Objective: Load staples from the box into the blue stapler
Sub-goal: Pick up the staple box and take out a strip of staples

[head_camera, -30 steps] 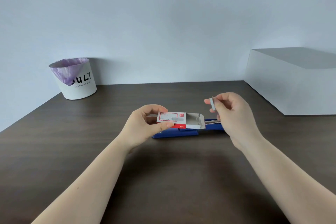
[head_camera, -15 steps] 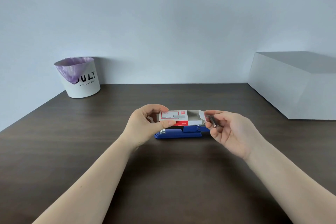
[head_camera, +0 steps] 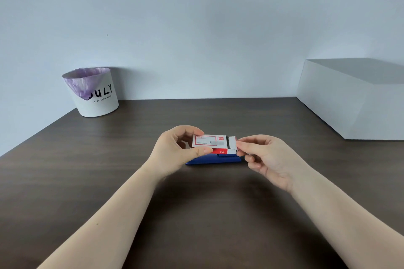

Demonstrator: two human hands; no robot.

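My left hand (head_camera: 175,150) grips the white and red staple box (head_camera: 209,143) by its left end and holds it level just above the table. The box's right end flap stands partly open, and the thumb and forefinger of my right hand (head_camera: 269,157) touch that end. A dark sliver of the staple strip (head_camera: 249,155) shows between the lower fingers of my right hand. The blue stapler (head_camera: 215,160) lies on the table directly under the box, mostly hidden by it.
A white bin (head_camera: 96,98) with a purple liner stands at the back left of the dark wooden table (head_camera: 196,214). A large white box (head_camera: 354,102) sits at the back right against the wall.
My right hand came down from holding the staple strip up in the air and moved left to the box's open end. The box flap has folded inward. My left hand stayed in place.
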